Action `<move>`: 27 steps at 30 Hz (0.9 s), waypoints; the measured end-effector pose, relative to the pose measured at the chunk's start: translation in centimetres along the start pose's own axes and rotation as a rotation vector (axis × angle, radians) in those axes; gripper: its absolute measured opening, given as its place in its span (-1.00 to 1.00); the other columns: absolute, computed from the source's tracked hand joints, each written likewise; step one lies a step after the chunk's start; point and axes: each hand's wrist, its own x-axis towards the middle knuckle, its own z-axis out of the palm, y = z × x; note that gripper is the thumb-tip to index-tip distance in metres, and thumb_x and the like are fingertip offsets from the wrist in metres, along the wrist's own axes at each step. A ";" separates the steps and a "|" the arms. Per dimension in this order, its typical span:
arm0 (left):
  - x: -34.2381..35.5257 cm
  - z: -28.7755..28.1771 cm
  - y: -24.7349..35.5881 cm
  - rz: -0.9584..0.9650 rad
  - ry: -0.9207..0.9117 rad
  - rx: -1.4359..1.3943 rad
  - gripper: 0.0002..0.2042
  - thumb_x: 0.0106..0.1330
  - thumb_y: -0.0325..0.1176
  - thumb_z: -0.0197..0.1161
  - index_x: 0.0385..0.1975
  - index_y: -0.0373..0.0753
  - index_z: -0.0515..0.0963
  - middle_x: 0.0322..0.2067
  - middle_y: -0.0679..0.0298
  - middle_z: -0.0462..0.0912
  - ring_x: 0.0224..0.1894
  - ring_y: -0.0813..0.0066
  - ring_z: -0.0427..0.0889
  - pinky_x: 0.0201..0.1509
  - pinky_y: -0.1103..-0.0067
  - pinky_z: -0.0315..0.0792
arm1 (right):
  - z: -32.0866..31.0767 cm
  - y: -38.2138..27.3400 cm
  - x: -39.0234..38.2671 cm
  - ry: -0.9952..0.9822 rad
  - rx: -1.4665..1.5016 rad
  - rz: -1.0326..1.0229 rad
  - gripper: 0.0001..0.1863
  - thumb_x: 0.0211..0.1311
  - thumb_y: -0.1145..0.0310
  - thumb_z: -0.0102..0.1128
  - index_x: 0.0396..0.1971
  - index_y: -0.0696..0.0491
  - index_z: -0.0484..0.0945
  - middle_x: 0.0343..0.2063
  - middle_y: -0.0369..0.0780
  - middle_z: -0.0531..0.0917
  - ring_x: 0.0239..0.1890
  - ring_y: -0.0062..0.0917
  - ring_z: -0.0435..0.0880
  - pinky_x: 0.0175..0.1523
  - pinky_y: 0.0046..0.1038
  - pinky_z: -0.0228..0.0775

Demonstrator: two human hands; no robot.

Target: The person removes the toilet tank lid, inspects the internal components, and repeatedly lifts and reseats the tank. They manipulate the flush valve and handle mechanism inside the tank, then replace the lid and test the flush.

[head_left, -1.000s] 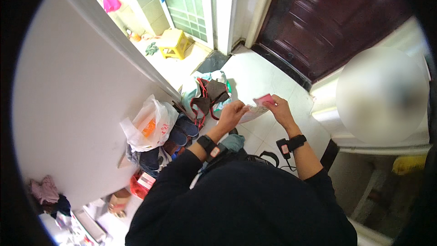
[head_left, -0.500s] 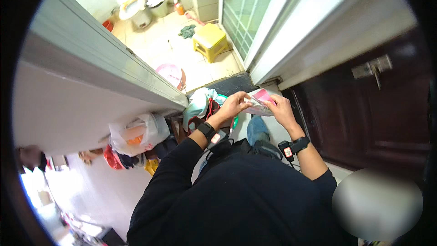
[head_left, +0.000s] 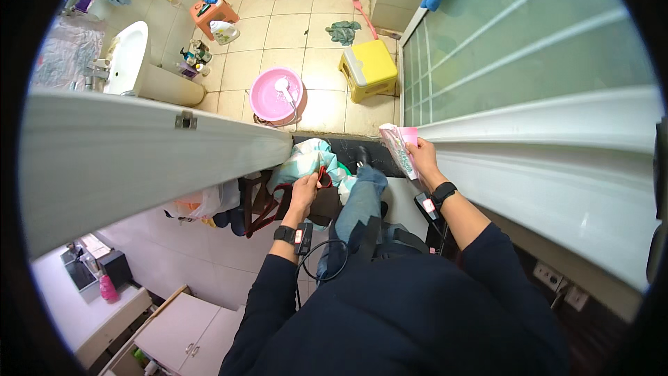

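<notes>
While the person's right grip (head_left: 423, 158) is closed on the edge of a flat pink-and-white printed plastic packet (head_left: 397, 152), the left grip (head_left: 304, 192) is down to the left, fingers curled, at a brown cloth item with red trim (head_left: 325, 205) – whether it pinches the trim or merely rests against it, cannot tell. Packet is held up at the right, seen partly against a black stone threshold (head_left: 325, 145), near a white door frame (head_left: 487, 129). Just behind the left grip, a crumpled teal-and-white cloth bundle (head_left: 311, 159). Both wrists carry black strapped devices (head_left: 303, 238); one leg in blue jeans (head_left: 353, 202), its dark shoe (head_left: 363, 156) at the threshold. Beyond, on beige floor tiles (head_left: 275, 37): a round pink plastic basin (head_left: 259, 101) with a white shower head (head_left: 281, 85) in it, cord or hose trailing over the rim; to its right, a yellow plastic stool (head_left: 369, 69); past that, a dark green crumpled rag (head_left: 343, 32) beside a pink long-handled tool (head_left: 364, 17). Farther left, an orange plastic stool (head_left: 203, 21) with small items on top – white washbasin (head_left: 132, 56) nearer the wall. Lower left, white desk (head_left: 69, 320) bearing a bright pink bottle (head_left: 108, 290).
</notes>
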 end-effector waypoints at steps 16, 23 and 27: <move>19.3 -5.3 18.8 -0.184 0.071 -0.396 -0.81 0.52 -0.29 0.14 -0.29 -0.26 0.55 -0.64 0.52 0.26 -0.65 0.70 0.16 -0.54 0.65 0.11 | 9.8 -17.6 33.7 -0.056 0.336 0.069 -0.95 0.26 0.53 0.16 -0.35 0.19 0.57 -0.45 -0.27 0.64 -0.38 -0.59 0.56 -0.22 -0.49 0.39; 28.2 -9.6 24.7 -0.234 0.235 -0.499 -0.82 0.51 -0.31 0.10 -0.26 -0.25 0.57 -0.62 0.51 0.30 -0.63 0.67 0.23 -0.56 0.65 0.17 | 17.0 -23.8 51.6 -0.079 0.158 0.023 -0.64 0.27 0.53 0.16 0.07 0.25 0.59 -0.09 -0.14 0.72 -0.12 -0.49 0.69 0.02 -0.45 0.50; 32.1 -11.1 25.8 -0.244 0.183 -0.594 -0.84 0.51 -0.33 0.09 -0.25 -0.25 0.56 -0.61 0.48 0.34 -0.64 0.66 0.27 -0.56 0.65 0.19 | 19.3 -26.6 59.7 -0.010 0.037 0.063 -0.65 0.25 0.52 0.19 0.04 0.27 0.58 -0.12 -0.14 0.73 -0.12 -0.45 0.70 0.02 -0.42 0.49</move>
